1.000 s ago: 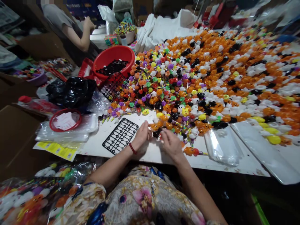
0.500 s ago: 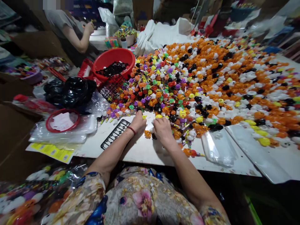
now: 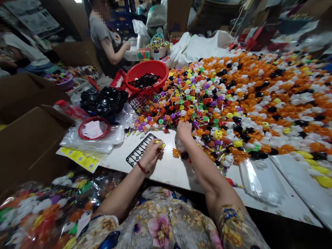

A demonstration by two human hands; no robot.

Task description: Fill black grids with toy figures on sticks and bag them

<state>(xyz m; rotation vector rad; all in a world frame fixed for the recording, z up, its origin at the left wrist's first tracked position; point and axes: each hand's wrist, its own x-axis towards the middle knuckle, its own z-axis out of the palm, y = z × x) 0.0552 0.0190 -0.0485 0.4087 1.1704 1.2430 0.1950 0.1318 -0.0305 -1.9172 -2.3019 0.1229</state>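
Observation:
My left hand (image 3: 151, 154), with a red bead bracelet at the wrist, pinches a small yellow plastic piece (image 3: 161, 144) over the white table. Just beneath and left of it lies a black plastic grid rack (image 3: 137, 152). My right hand (image 3: 184, 131) is at the near edge of a heap of small coloured plastic figures (image 3: 192, 103); its fingers are bent together, and whatever is in them is hidden. An orange spiky piece (image 3: 176, 153) sits on the table near my right forearm. A yellow-headed figure (image 3: 218, 135) lies in the heap to the right.
A red basin (image 3: 166, 74) of black racks stands behind. To the left are a small red basket (image 3: 107, 133) with paper, a black plastic bag (image 3: 105, 100) and clear bags. More clear bags (image 3: 261, 180) lie right. A co-worker (image 3: 107, 41) stands at the back; cardboard boxes (image 3: 28, 138) flank the left.
My left hand has drawn back towards me, over the rack's side, with the yellow piece. My right hand has reached farther forward to the heap. The view has swung left.

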